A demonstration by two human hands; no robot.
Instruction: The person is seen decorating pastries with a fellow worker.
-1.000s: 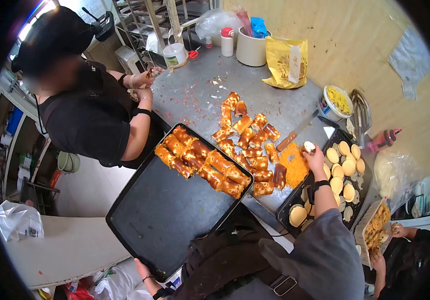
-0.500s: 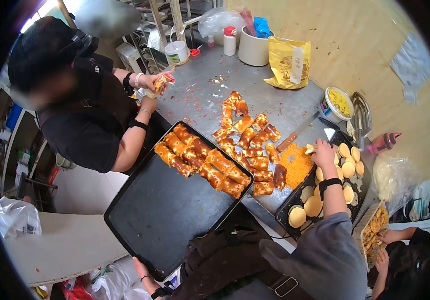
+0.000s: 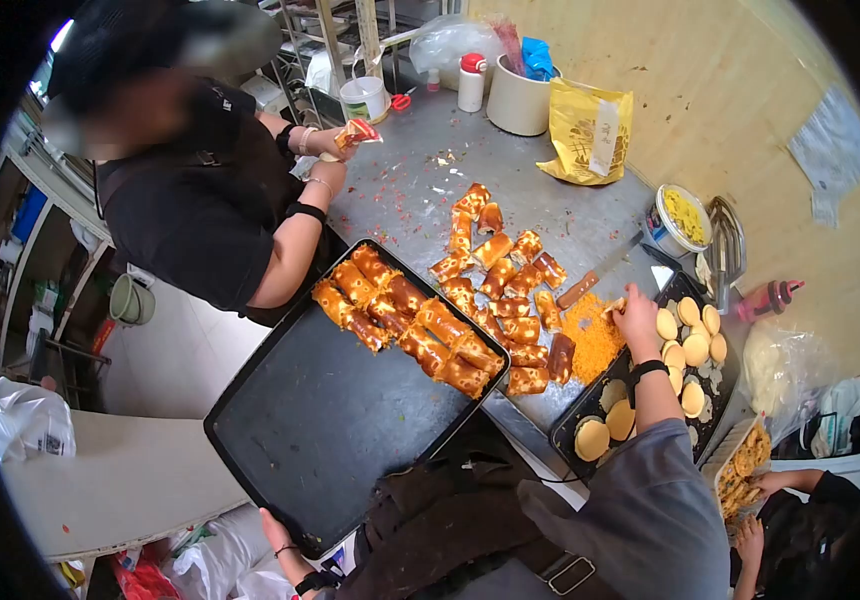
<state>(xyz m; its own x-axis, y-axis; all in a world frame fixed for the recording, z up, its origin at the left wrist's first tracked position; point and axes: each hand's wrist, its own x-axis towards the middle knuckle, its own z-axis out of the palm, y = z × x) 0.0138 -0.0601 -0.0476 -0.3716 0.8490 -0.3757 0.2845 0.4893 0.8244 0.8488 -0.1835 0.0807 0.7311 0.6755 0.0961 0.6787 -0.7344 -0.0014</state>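
Head view: a worktop scene, with directions given as on a clock face around its middle.
Right hand (image 3: 637, 322): at 3 o'clock; its fingers are pinched nearly closed on a small pale piece (image 3: 613, 306), held just over the orange shreds (image 3: 593, 340).
Left hand (image 3: 278, 535): at 7 o'clock, set against the rim of the big black tray (image 3: 315, 425); how far its fingers are curled cannot be told, since they are partly hidden.
Big black tray: toward 7 and 8 o'clock, with orange-coated rolls (image 3: 382, 308) grouped at its 1 o'clock end.
Tabletop (image 3: 590, 228): browned, glazed pieces (image 3: 521, 306) are gathered loosely near the middle; a knife (image 3: 580, 290) is laid beside them toward 2 o'clock.
Disc tray (image 3: 580, 408): between 3 and 4 o'clock, bearing pale round discs (image 3: 696, 349).
Co-worker's hands (image 3: 328, 172): at 10 o'clock, with a red-and-white packet (image 3: 358, 134).
Second co-worker's hands (image 3: 750, 540): at 4 o'clock, by a lined container (image 3: 735, 465) of browned food.
Just changed: the pale piece's white face, plain a second ago, is now mostly out of sight; this suggests it has been turned toward the shreds.
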